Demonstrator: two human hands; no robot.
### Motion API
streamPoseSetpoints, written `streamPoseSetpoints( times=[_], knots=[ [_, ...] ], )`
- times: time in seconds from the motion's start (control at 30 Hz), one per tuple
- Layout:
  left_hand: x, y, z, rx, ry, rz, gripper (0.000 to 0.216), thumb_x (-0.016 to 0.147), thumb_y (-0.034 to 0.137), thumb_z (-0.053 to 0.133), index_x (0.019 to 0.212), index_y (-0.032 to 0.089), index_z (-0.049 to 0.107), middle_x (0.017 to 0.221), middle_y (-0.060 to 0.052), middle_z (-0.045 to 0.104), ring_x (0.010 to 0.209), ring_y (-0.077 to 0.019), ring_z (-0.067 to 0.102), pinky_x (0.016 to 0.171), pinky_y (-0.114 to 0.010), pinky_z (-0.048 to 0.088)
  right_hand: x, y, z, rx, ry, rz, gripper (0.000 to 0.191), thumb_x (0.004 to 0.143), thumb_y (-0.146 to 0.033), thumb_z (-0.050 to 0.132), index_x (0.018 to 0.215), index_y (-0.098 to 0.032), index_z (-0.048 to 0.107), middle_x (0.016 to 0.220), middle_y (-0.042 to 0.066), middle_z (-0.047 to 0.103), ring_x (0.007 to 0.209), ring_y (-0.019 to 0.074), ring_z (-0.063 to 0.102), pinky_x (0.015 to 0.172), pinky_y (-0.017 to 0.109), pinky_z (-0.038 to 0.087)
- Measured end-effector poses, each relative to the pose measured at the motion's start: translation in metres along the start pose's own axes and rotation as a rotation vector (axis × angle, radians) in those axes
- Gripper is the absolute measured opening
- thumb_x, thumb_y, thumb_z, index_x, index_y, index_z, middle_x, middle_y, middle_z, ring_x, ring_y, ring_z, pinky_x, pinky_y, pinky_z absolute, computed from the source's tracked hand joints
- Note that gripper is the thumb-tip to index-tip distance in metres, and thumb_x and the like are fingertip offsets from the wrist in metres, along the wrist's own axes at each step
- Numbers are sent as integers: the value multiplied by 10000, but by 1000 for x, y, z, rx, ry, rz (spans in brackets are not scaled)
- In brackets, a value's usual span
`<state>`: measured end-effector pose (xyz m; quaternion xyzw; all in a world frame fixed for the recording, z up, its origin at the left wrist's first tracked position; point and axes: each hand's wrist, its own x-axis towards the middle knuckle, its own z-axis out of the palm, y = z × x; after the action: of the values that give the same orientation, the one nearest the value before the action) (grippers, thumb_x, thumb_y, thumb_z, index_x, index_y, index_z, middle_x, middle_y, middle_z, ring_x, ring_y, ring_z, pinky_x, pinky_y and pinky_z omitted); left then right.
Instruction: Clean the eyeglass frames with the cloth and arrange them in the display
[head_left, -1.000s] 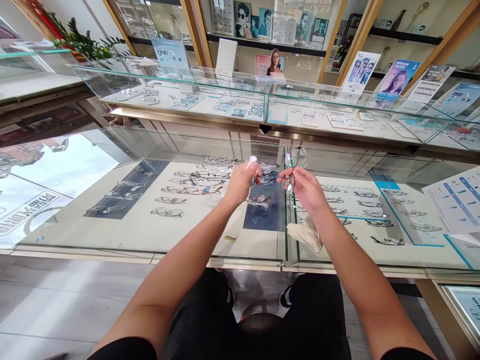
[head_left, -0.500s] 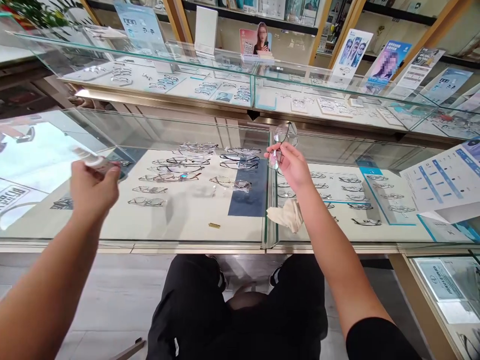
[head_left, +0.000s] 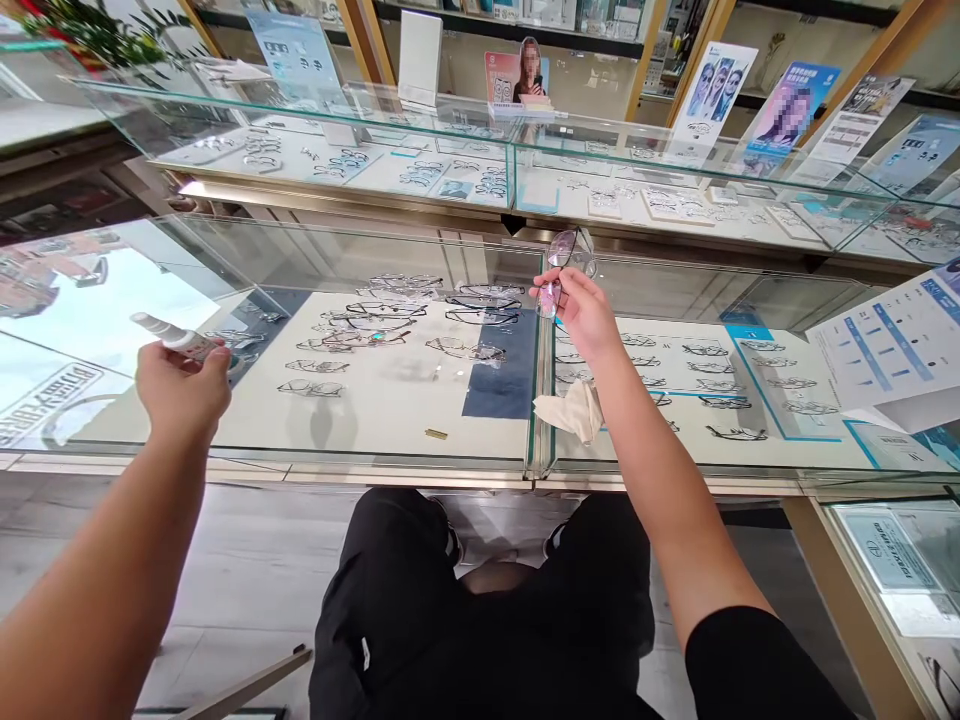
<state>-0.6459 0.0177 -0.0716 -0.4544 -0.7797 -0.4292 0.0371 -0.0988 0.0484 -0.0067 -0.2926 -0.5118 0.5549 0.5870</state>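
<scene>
My left hand [head_left: 182, 385] is closed round a small white spray bottle [head_left: 171, 335], which lies tilted with its nozzle pointing left, over the left part of the glass counter. Out ahead, my right hand [head_left: 585, 310] pinches a pair of eyeglasses [head_left: 568, 255] with a thin dark frame, turned on end so one lens is above the fingers and the other beside them. The lower lens shows a pinkish reflection. Below that hand, a crumpled cream cloth [head_left: 574, 410] lies on the counter top, close to my right forearm.
Rows of eyeglasses [head_left: 390, 310] lie inside the glass display counter [head_left: 390, 440] before me. A second glass case [head_left: 330, 195] stands behind it. A folded white-and-blue card stand [head_left: 892, 350] is at the right, with upright advertising cards [head_left: 712, 100] farther back.
The spray bottle in my left hand is seen more clearly, its nozzle tipped left. My right hand keeps the eyeglasses, slightly higher in view. The whole view has shifted a little.
</scene>
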Motion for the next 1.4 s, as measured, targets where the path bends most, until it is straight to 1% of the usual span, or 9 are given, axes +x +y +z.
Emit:
streamPoseSetpoints(
  times=[0.1,0.23,0.37,0.53,0.63,0.73,0.93,1.2,1.4],
  knots=[
    [-5,15,-3,-79,78,-258,487,704,82,701,999,266,360,1309,-95,688,1041,-174,650,978,-414,597,1,1,-1,36,-14,-26,414,867,-649,856,995,-265,769,1106,24,817,1041,195,798,820,281,605],
    [-39,60,-6,-51,379,40,613,622,69,689,1126,270,405,1382,-74,634,1228,-260,600,1128,-533,530,3,2,-3,59,-18,-34,394,871,-632,859,982,-264,772,1091,16,817,1014,186,800,824,279,603],
    [-122,143,-8,-248,-101,432,148,795,241,661,919,246,579,916,3,712,885,-212,666,921,-445,600,4,1,-5,44,-11,-28,405,863,-637,866,982,-263,766,1103,19,819,1031,194,800,826,283,604],
    [-252,256,2,-278,-788,925,167,1003,369,626,1049,224,696,1027,-67,771,967,-242,703,897,-412,544,5,2,-10,43,35,-26,434,855,-643,872,984,-248,748,1094,34,817,1053,207,801,795,278,601],
    [-299,291,21,-98,-862,1072,440,934,566,746,1155,188,708,1250,-158,729,1157,-353,658,947,-492,524,6,4,-13,47,37,-19,437,840,-635,884,982,-244,749,1083,35,820,1039,206,805,823,286,608],
    [-310,300,38,-22,-877,1086,301,958,440,711,1119,185,721,1239,-164,718,1186,-369,628,976,-516,504,7,7,-15,52,30,-21,435,836,-639,885,981,-248,759,1075,30,825,1030,205,809,819,285,609],
    [-273,290,40,-230,-1036,695,187,898,213,565,1010,221,715,887,-57,718,873,-263,645,755,-378,436,8,9,-13,61,7,-30,401,861,-619,878,981,-249,778,1075,29,831,1011,205,816,798,280,600],
    [-212,280,32,-670,-1373,-177,340,800,510,763,792,183,669,711,-2,649,646,-157,545,626,-289,364,3,0,-7,42,70,-26,396,851,-619,878,948,-251,768,1039,36,827,996,211,812,753,279,602],
    [-163,282,14,-944,-1449,-278,484,685,490,980,945,137,775,895,-68,761,800,-165,660,772,-295,520,0,-5,-6,83,65,-50,352,837,-568,906,931,-246,803,1024,28,836,953,198,820,759,273,607]
  ],
)
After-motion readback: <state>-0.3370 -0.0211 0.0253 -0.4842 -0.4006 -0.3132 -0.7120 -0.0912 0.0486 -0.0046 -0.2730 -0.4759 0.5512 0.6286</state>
